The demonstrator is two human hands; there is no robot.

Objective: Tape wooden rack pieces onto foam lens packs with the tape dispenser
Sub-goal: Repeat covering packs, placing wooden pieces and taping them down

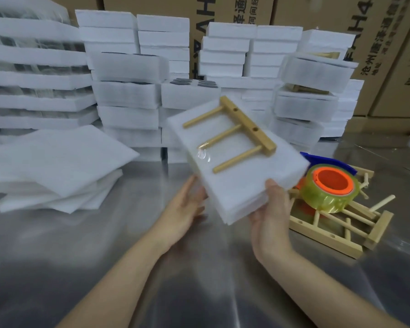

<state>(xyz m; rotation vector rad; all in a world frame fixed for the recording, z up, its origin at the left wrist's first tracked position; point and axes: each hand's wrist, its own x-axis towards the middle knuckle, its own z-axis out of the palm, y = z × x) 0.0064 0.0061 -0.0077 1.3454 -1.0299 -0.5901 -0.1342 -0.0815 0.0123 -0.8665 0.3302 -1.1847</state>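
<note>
Loose foam sheets point(57, 166) lie heaped at the left of the table point(81, 268), with stacks point(128, 91) of white foam packs behind them. The left hand point(187, 209) props the pack point(242, 185) from its left edge, fingers straight and pressed together, palm up. The pack is held tilted above the table at centre. On its top lies the rack point(244, 129), a wooden bar with three pegs pointing left. A strip of clear tape point(202, 153) crosses the middle peg's tip. The right hand point(270, 216) grips the pack's near corner, thumb on top, its fingers hidden beneath. Just right, the dispenser point(329, 188), with yellowish tape on an orange core, rests on spare racks point(329, 235). Cardboard boxes point(388, 55) stand behind.
</note>
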